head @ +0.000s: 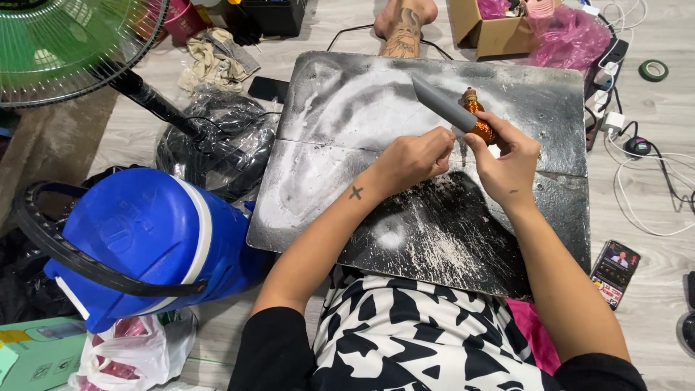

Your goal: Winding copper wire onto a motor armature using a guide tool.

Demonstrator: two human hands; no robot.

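Note:
My left hand (pixel 414 158) grips the lower end of a grey pointed rod-like tool (pixel 443 106), which slants up and to the left. My right hand (pixel 508 161) holds a small orange glittery bottle-shaped ornament (pixel 478 118) with a gold cap. The tool's shaft lies against the ornament. Both hands hover over a dark, dusty metal work board (pixel 347 123) smeared with white powder, resting across my lap.
A blue water jug (pixel 148 242) lies at the left beside a fan (pixel 65 43) on a black stand. A phone (pixel 615 273) lies on the floor at right, cables and a power strip (pixel 607 69) at the far right. Another person's foot (pixel 404 25) is beyond the board.

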